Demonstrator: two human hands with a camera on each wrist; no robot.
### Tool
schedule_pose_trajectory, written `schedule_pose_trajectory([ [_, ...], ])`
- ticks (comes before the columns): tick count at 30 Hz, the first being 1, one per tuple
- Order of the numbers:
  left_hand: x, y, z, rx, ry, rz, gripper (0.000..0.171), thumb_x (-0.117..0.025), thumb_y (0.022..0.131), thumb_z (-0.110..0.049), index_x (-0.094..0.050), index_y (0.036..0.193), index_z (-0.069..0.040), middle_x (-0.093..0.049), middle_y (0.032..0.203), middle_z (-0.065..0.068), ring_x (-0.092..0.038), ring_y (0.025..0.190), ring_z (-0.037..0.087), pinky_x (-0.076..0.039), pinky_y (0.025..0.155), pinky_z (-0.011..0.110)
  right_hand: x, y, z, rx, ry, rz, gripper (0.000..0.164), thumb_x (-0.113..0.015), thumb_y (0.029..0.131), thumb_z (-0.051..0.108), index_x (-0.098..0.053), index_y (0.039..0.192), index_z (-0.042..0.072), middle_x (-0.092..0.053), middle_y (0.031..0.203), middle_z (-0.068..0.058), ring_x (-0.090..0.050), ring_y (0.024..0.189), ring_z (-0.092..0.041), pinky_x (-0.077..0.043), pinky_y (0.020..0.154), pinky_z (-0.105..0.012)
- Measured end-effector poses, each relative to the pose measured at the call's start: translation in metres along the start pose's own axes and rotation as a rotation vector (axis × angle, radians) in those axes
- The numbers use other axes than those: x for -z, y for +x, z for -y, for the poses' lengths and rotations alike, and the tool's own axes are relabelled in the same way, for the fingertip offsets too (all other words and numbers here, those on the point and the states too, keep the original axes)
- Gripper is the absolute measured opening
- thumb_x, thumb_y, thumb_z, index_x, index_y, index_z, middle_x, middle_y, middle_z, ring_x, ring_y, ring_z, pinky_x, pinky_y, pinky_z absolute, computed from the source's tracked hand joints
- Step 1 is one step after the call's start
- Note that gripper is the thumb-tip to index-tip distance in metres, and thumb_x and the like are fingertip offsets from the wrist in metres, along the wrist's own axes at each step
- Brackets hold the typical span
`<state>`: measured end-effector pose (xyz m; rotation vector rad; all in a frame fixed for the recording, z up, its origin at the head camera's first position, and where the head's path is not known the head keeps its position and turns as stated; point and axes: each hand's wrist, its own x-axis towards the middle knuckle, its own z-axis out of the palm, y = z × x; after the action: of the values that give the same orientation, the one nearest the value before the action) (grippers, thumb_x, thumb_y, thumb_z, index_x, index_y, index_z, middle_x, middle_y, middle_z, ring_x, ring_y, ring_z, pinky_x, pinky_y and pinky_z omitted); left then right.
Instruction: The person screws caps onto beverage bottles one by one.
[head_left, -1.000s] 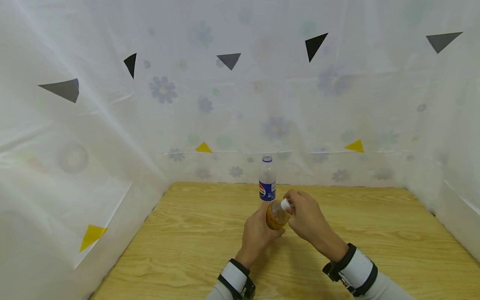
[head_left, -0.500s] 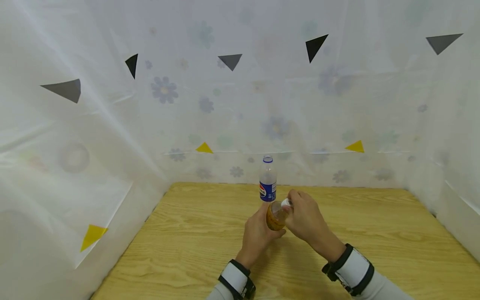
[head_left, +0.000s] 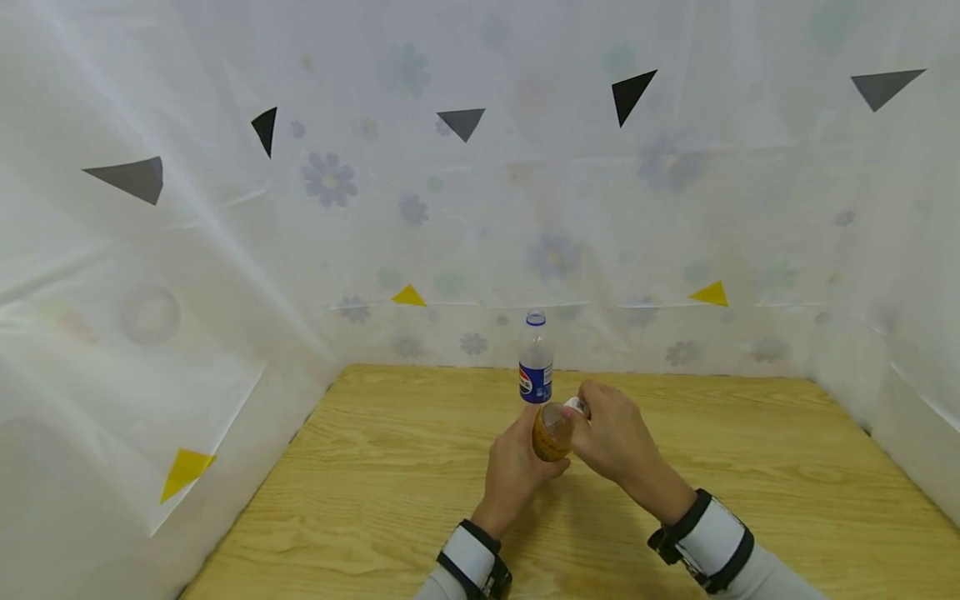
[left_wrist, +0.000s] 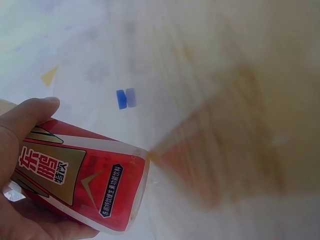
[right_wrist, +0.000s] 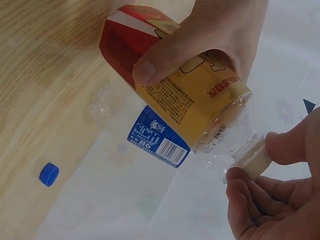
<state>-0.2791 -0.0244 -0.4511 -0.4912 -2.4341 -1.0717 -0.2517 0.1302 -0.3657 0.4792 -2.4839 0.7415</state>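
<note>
My left hand (head_left: 516, 468) grips a drink bottle (right_wrist: 192, 110) round its red and gold label. The bottle is tilted, its neck leaning toward my right hand (head_left: 611, 429). With thumb and fingers, the right hand pinches the white cap (right_wrist: 254, 160) at the bottle's mouth. Just beyond the left hand stands a clear bottle (head_left: 535, 379) with a blue label, upright and without a cap. A blue cap (right_wrist: 49, 174) lies on the table; in the head view it is hidden. In the left wrist view the held bottle's red base (left_wrist: 115, 185) points away from the palm.
The wood-grain table (head_left: 360, 467) ends at a pale flowered plastic sheet (head_left: 480, 208) at the back. Similar sheeting rises along both sides. Black, grey and yellow triangles are stuck on it.
My right thumb and fingers have shifted round the white cap, with a small turn of the hand. The left hand, the held bottle and the clear bottle stay nearly where they were.
</note>
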Motion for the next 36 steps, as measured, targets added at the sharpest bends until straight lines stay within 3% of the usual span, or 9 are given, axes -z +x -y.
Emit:
schedule_pose_trajectory([
  [6,-0.0002,0.0012,-0.0025,0.006,0.006,0.001,0.084,-0.096,0.068,-0.022,-0.053,0.141,-0.023,-0.072,0.121,0.002,-0.070,0.105,0.019,-0.059,0.087,0.039,0.0034,-0.0029,-0.0019,0.009,-0.028,0.016,0.016,-0.071,0.095,0.018,-0.066,0.098,0.003,-0.063,0.084,-0.006,-0.058,0.075,-0.020,-0.049,0.063,-0.034],
  [12,-0.0001,0.0020,-0.0015,-0.001,0.006,-0.007,0.084,-0.096,0.067,-0.021,-0.053,0.140,-0.024,-0.072,0.119,0.002,-0.071,0.103,0.019,-0.058,0.085,0.039,0.0060,-0.0047,0.0004,0.020,-0.013,0.057,0.030,-0.070,0.095,0.007,-0.067,0.124,0.002,-0.072,0.108,-0.016,-0.067,0.097,-0.034,-0.058,0.074,-0.045],
  [20,0.0011,0.0010,-0.0001,0.011,-0.004,-0.006,0.082,-0.095,0.069,-0.022,-0.053,0.140,-0.022,-0.073,0.118,0.004,-0.071,0.103,0.020,-0.058,0.084,0.038,0.0078,-0.0060,0.0015,0.020,0.024,0.061,0.036,-0.065,0.091,-0.009,-0.066,0.125,0.002,-0.071,0.116,-0.018,-0.066,0.104,-0.036,-0.058,0.081,-0.050],
  [36,0.0015,0.0009,0.0037,0.024,-0.005,0.000,0.081,-0.094,0.070,-0.023,-0.053,0.140,-0.022,-0.073,0.115,0.003,-0.071,0.099,0.018,-0.058,0.081,0.034,0.0045,-0.0062,0.0042,0.024,0.039,0.050,0.037,-0.060,0.090,-0.014,-0.067,0.121,0.003,-0.068,0.114,-0.019,-0.066,0.103,-0.037,-0.058,0.080,-0.049],
])
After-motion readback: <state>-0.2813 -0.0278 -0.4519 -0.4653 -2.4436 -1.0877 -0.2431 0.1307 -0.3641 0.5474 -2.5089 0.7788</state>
